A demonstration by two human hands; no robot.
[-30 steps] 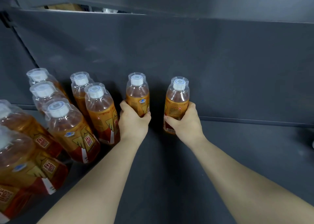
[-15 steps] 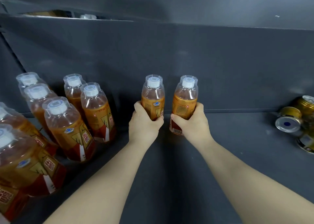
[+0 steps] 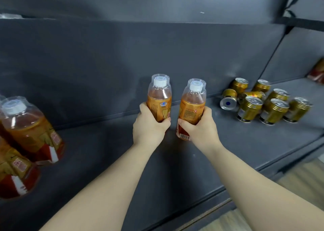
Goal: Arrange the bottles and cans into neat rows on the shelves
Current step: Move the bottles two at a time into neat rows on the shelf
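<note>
1. The left hand [image 3: 149, 125] is gripping the left bottle [image 3: 159, 99], fingers curled round its label; the right hand [image 3: 201, 127] is gripping the right bottle [image 3: 192, 104] the same way.
2. Both bottles are sitting mid-shelf [image 3: 175, 174], just apart; base contact cannot be told.
3. Risk: the right bottle is tilting, so releasing it now is likely toppling it.
4. Risk: travelling rightward is endangering the cans [image 3: 250, 108], which are standing loosely clustered.

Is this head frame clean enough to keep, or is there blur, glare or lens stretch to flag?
Head view, centre: left bottle and right bottle, both gripped, sharp, barcode distinct. Head view, left edge: standing bottles smeared and look tilted. Head view, right: cans fairly crisp, small glints on lids, no washout.
</note>
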